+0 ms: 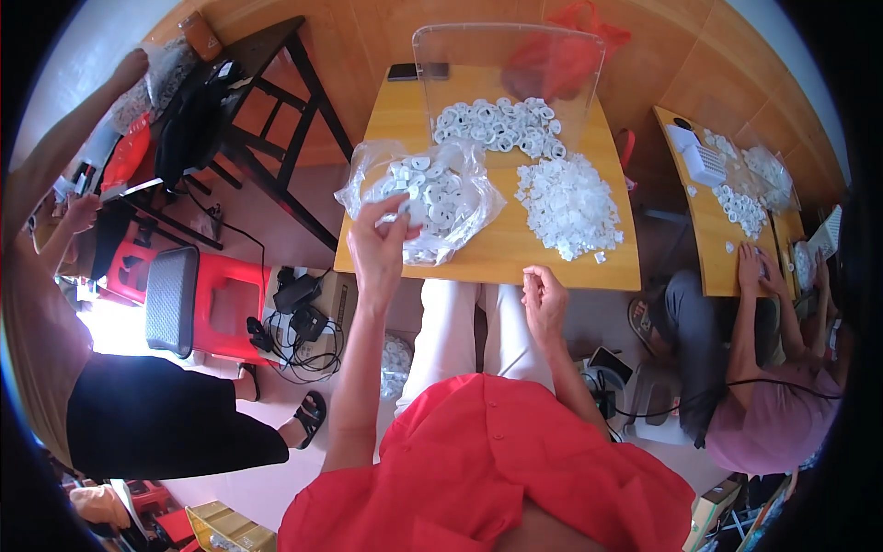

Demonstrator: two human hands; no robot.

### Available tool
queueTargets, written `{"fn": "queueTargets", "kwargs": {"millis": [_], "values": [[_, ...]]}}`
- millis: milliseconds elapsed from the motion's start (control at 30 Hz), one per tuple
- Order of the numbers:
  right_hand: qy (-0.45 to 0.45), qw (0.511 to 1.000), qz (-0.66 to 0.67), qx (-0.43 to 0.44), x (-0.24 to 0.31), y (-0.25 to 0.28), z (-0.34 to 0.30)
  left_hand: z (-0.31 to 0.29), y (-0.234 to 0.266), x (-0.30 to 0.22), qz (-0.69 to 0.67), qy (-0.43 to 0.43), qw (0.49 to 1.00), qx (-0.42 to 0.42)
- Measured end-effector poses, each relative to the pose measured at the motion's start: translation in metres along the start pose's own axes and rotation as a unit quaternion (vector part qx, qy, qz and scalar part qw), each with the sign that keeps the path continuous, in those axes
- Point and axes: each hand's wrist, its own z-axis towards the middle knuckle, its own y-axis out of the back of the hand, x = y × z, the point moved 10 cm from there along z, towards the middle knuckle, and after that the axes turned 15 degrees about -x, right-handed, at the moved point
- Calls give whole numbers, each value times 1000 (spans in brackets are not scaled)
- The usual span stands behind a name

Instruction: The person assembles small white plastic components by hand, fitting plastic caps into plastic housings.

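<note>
Over an open clear plastic bag point(478, 198) of small white round plastic parts point(432, 189), my left hand point(379, 241) is closed in a pinch. A small pale plastic part point(403, 211) shows between its fingertips, partly covered by them. My right hand point(545, 299) hovers at the table's front edge, fingers curled in with thumb against them. Whatever it may hold is hidden. Beyond it lies a heap of small translucent white pieces point(572, 207). White ring-shaped parts point(501, 124) are piled behind the bag.
A clear plastic panel point(510, 64) stands at the back of the wooden table point(368, 248), beside a dark phone point(405, 72) and a red bag point(575, 46). People sit or stand on both sides. A red stool point(225, 304) and a cable-topped box point(303, 317) are at left.
</note>
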Motion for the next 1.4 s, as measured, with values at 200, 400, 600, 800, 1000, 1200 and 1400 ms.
{"fn": "queueTargets", "kwargs": {"millis": [200,400,600,800,1000,1200,1400], "values": [[6,999,-32,12,7,5,-2,29,-11,-16,241,-185,952,-47],[-25,994,-71,-76,-39,51,25,-33,-10,-23,149,-147,977,-40],[-20,984,-141,-109,-48,72,54,-89,5,46,106,-7,994,0],[42,958,-271,-84,-38,51,60,-115,-16,73,91,72,992,54],[34,974,-212,-77,-51,46,63,-117,-40,75,94,90,986,106],[-46,993,-42,-98,-47,47,56,-89,-122,65,116,-29,969,216],[60,994,-36,-89,-19,33,48,-17,-187,75,183,-207,949,152]]}}
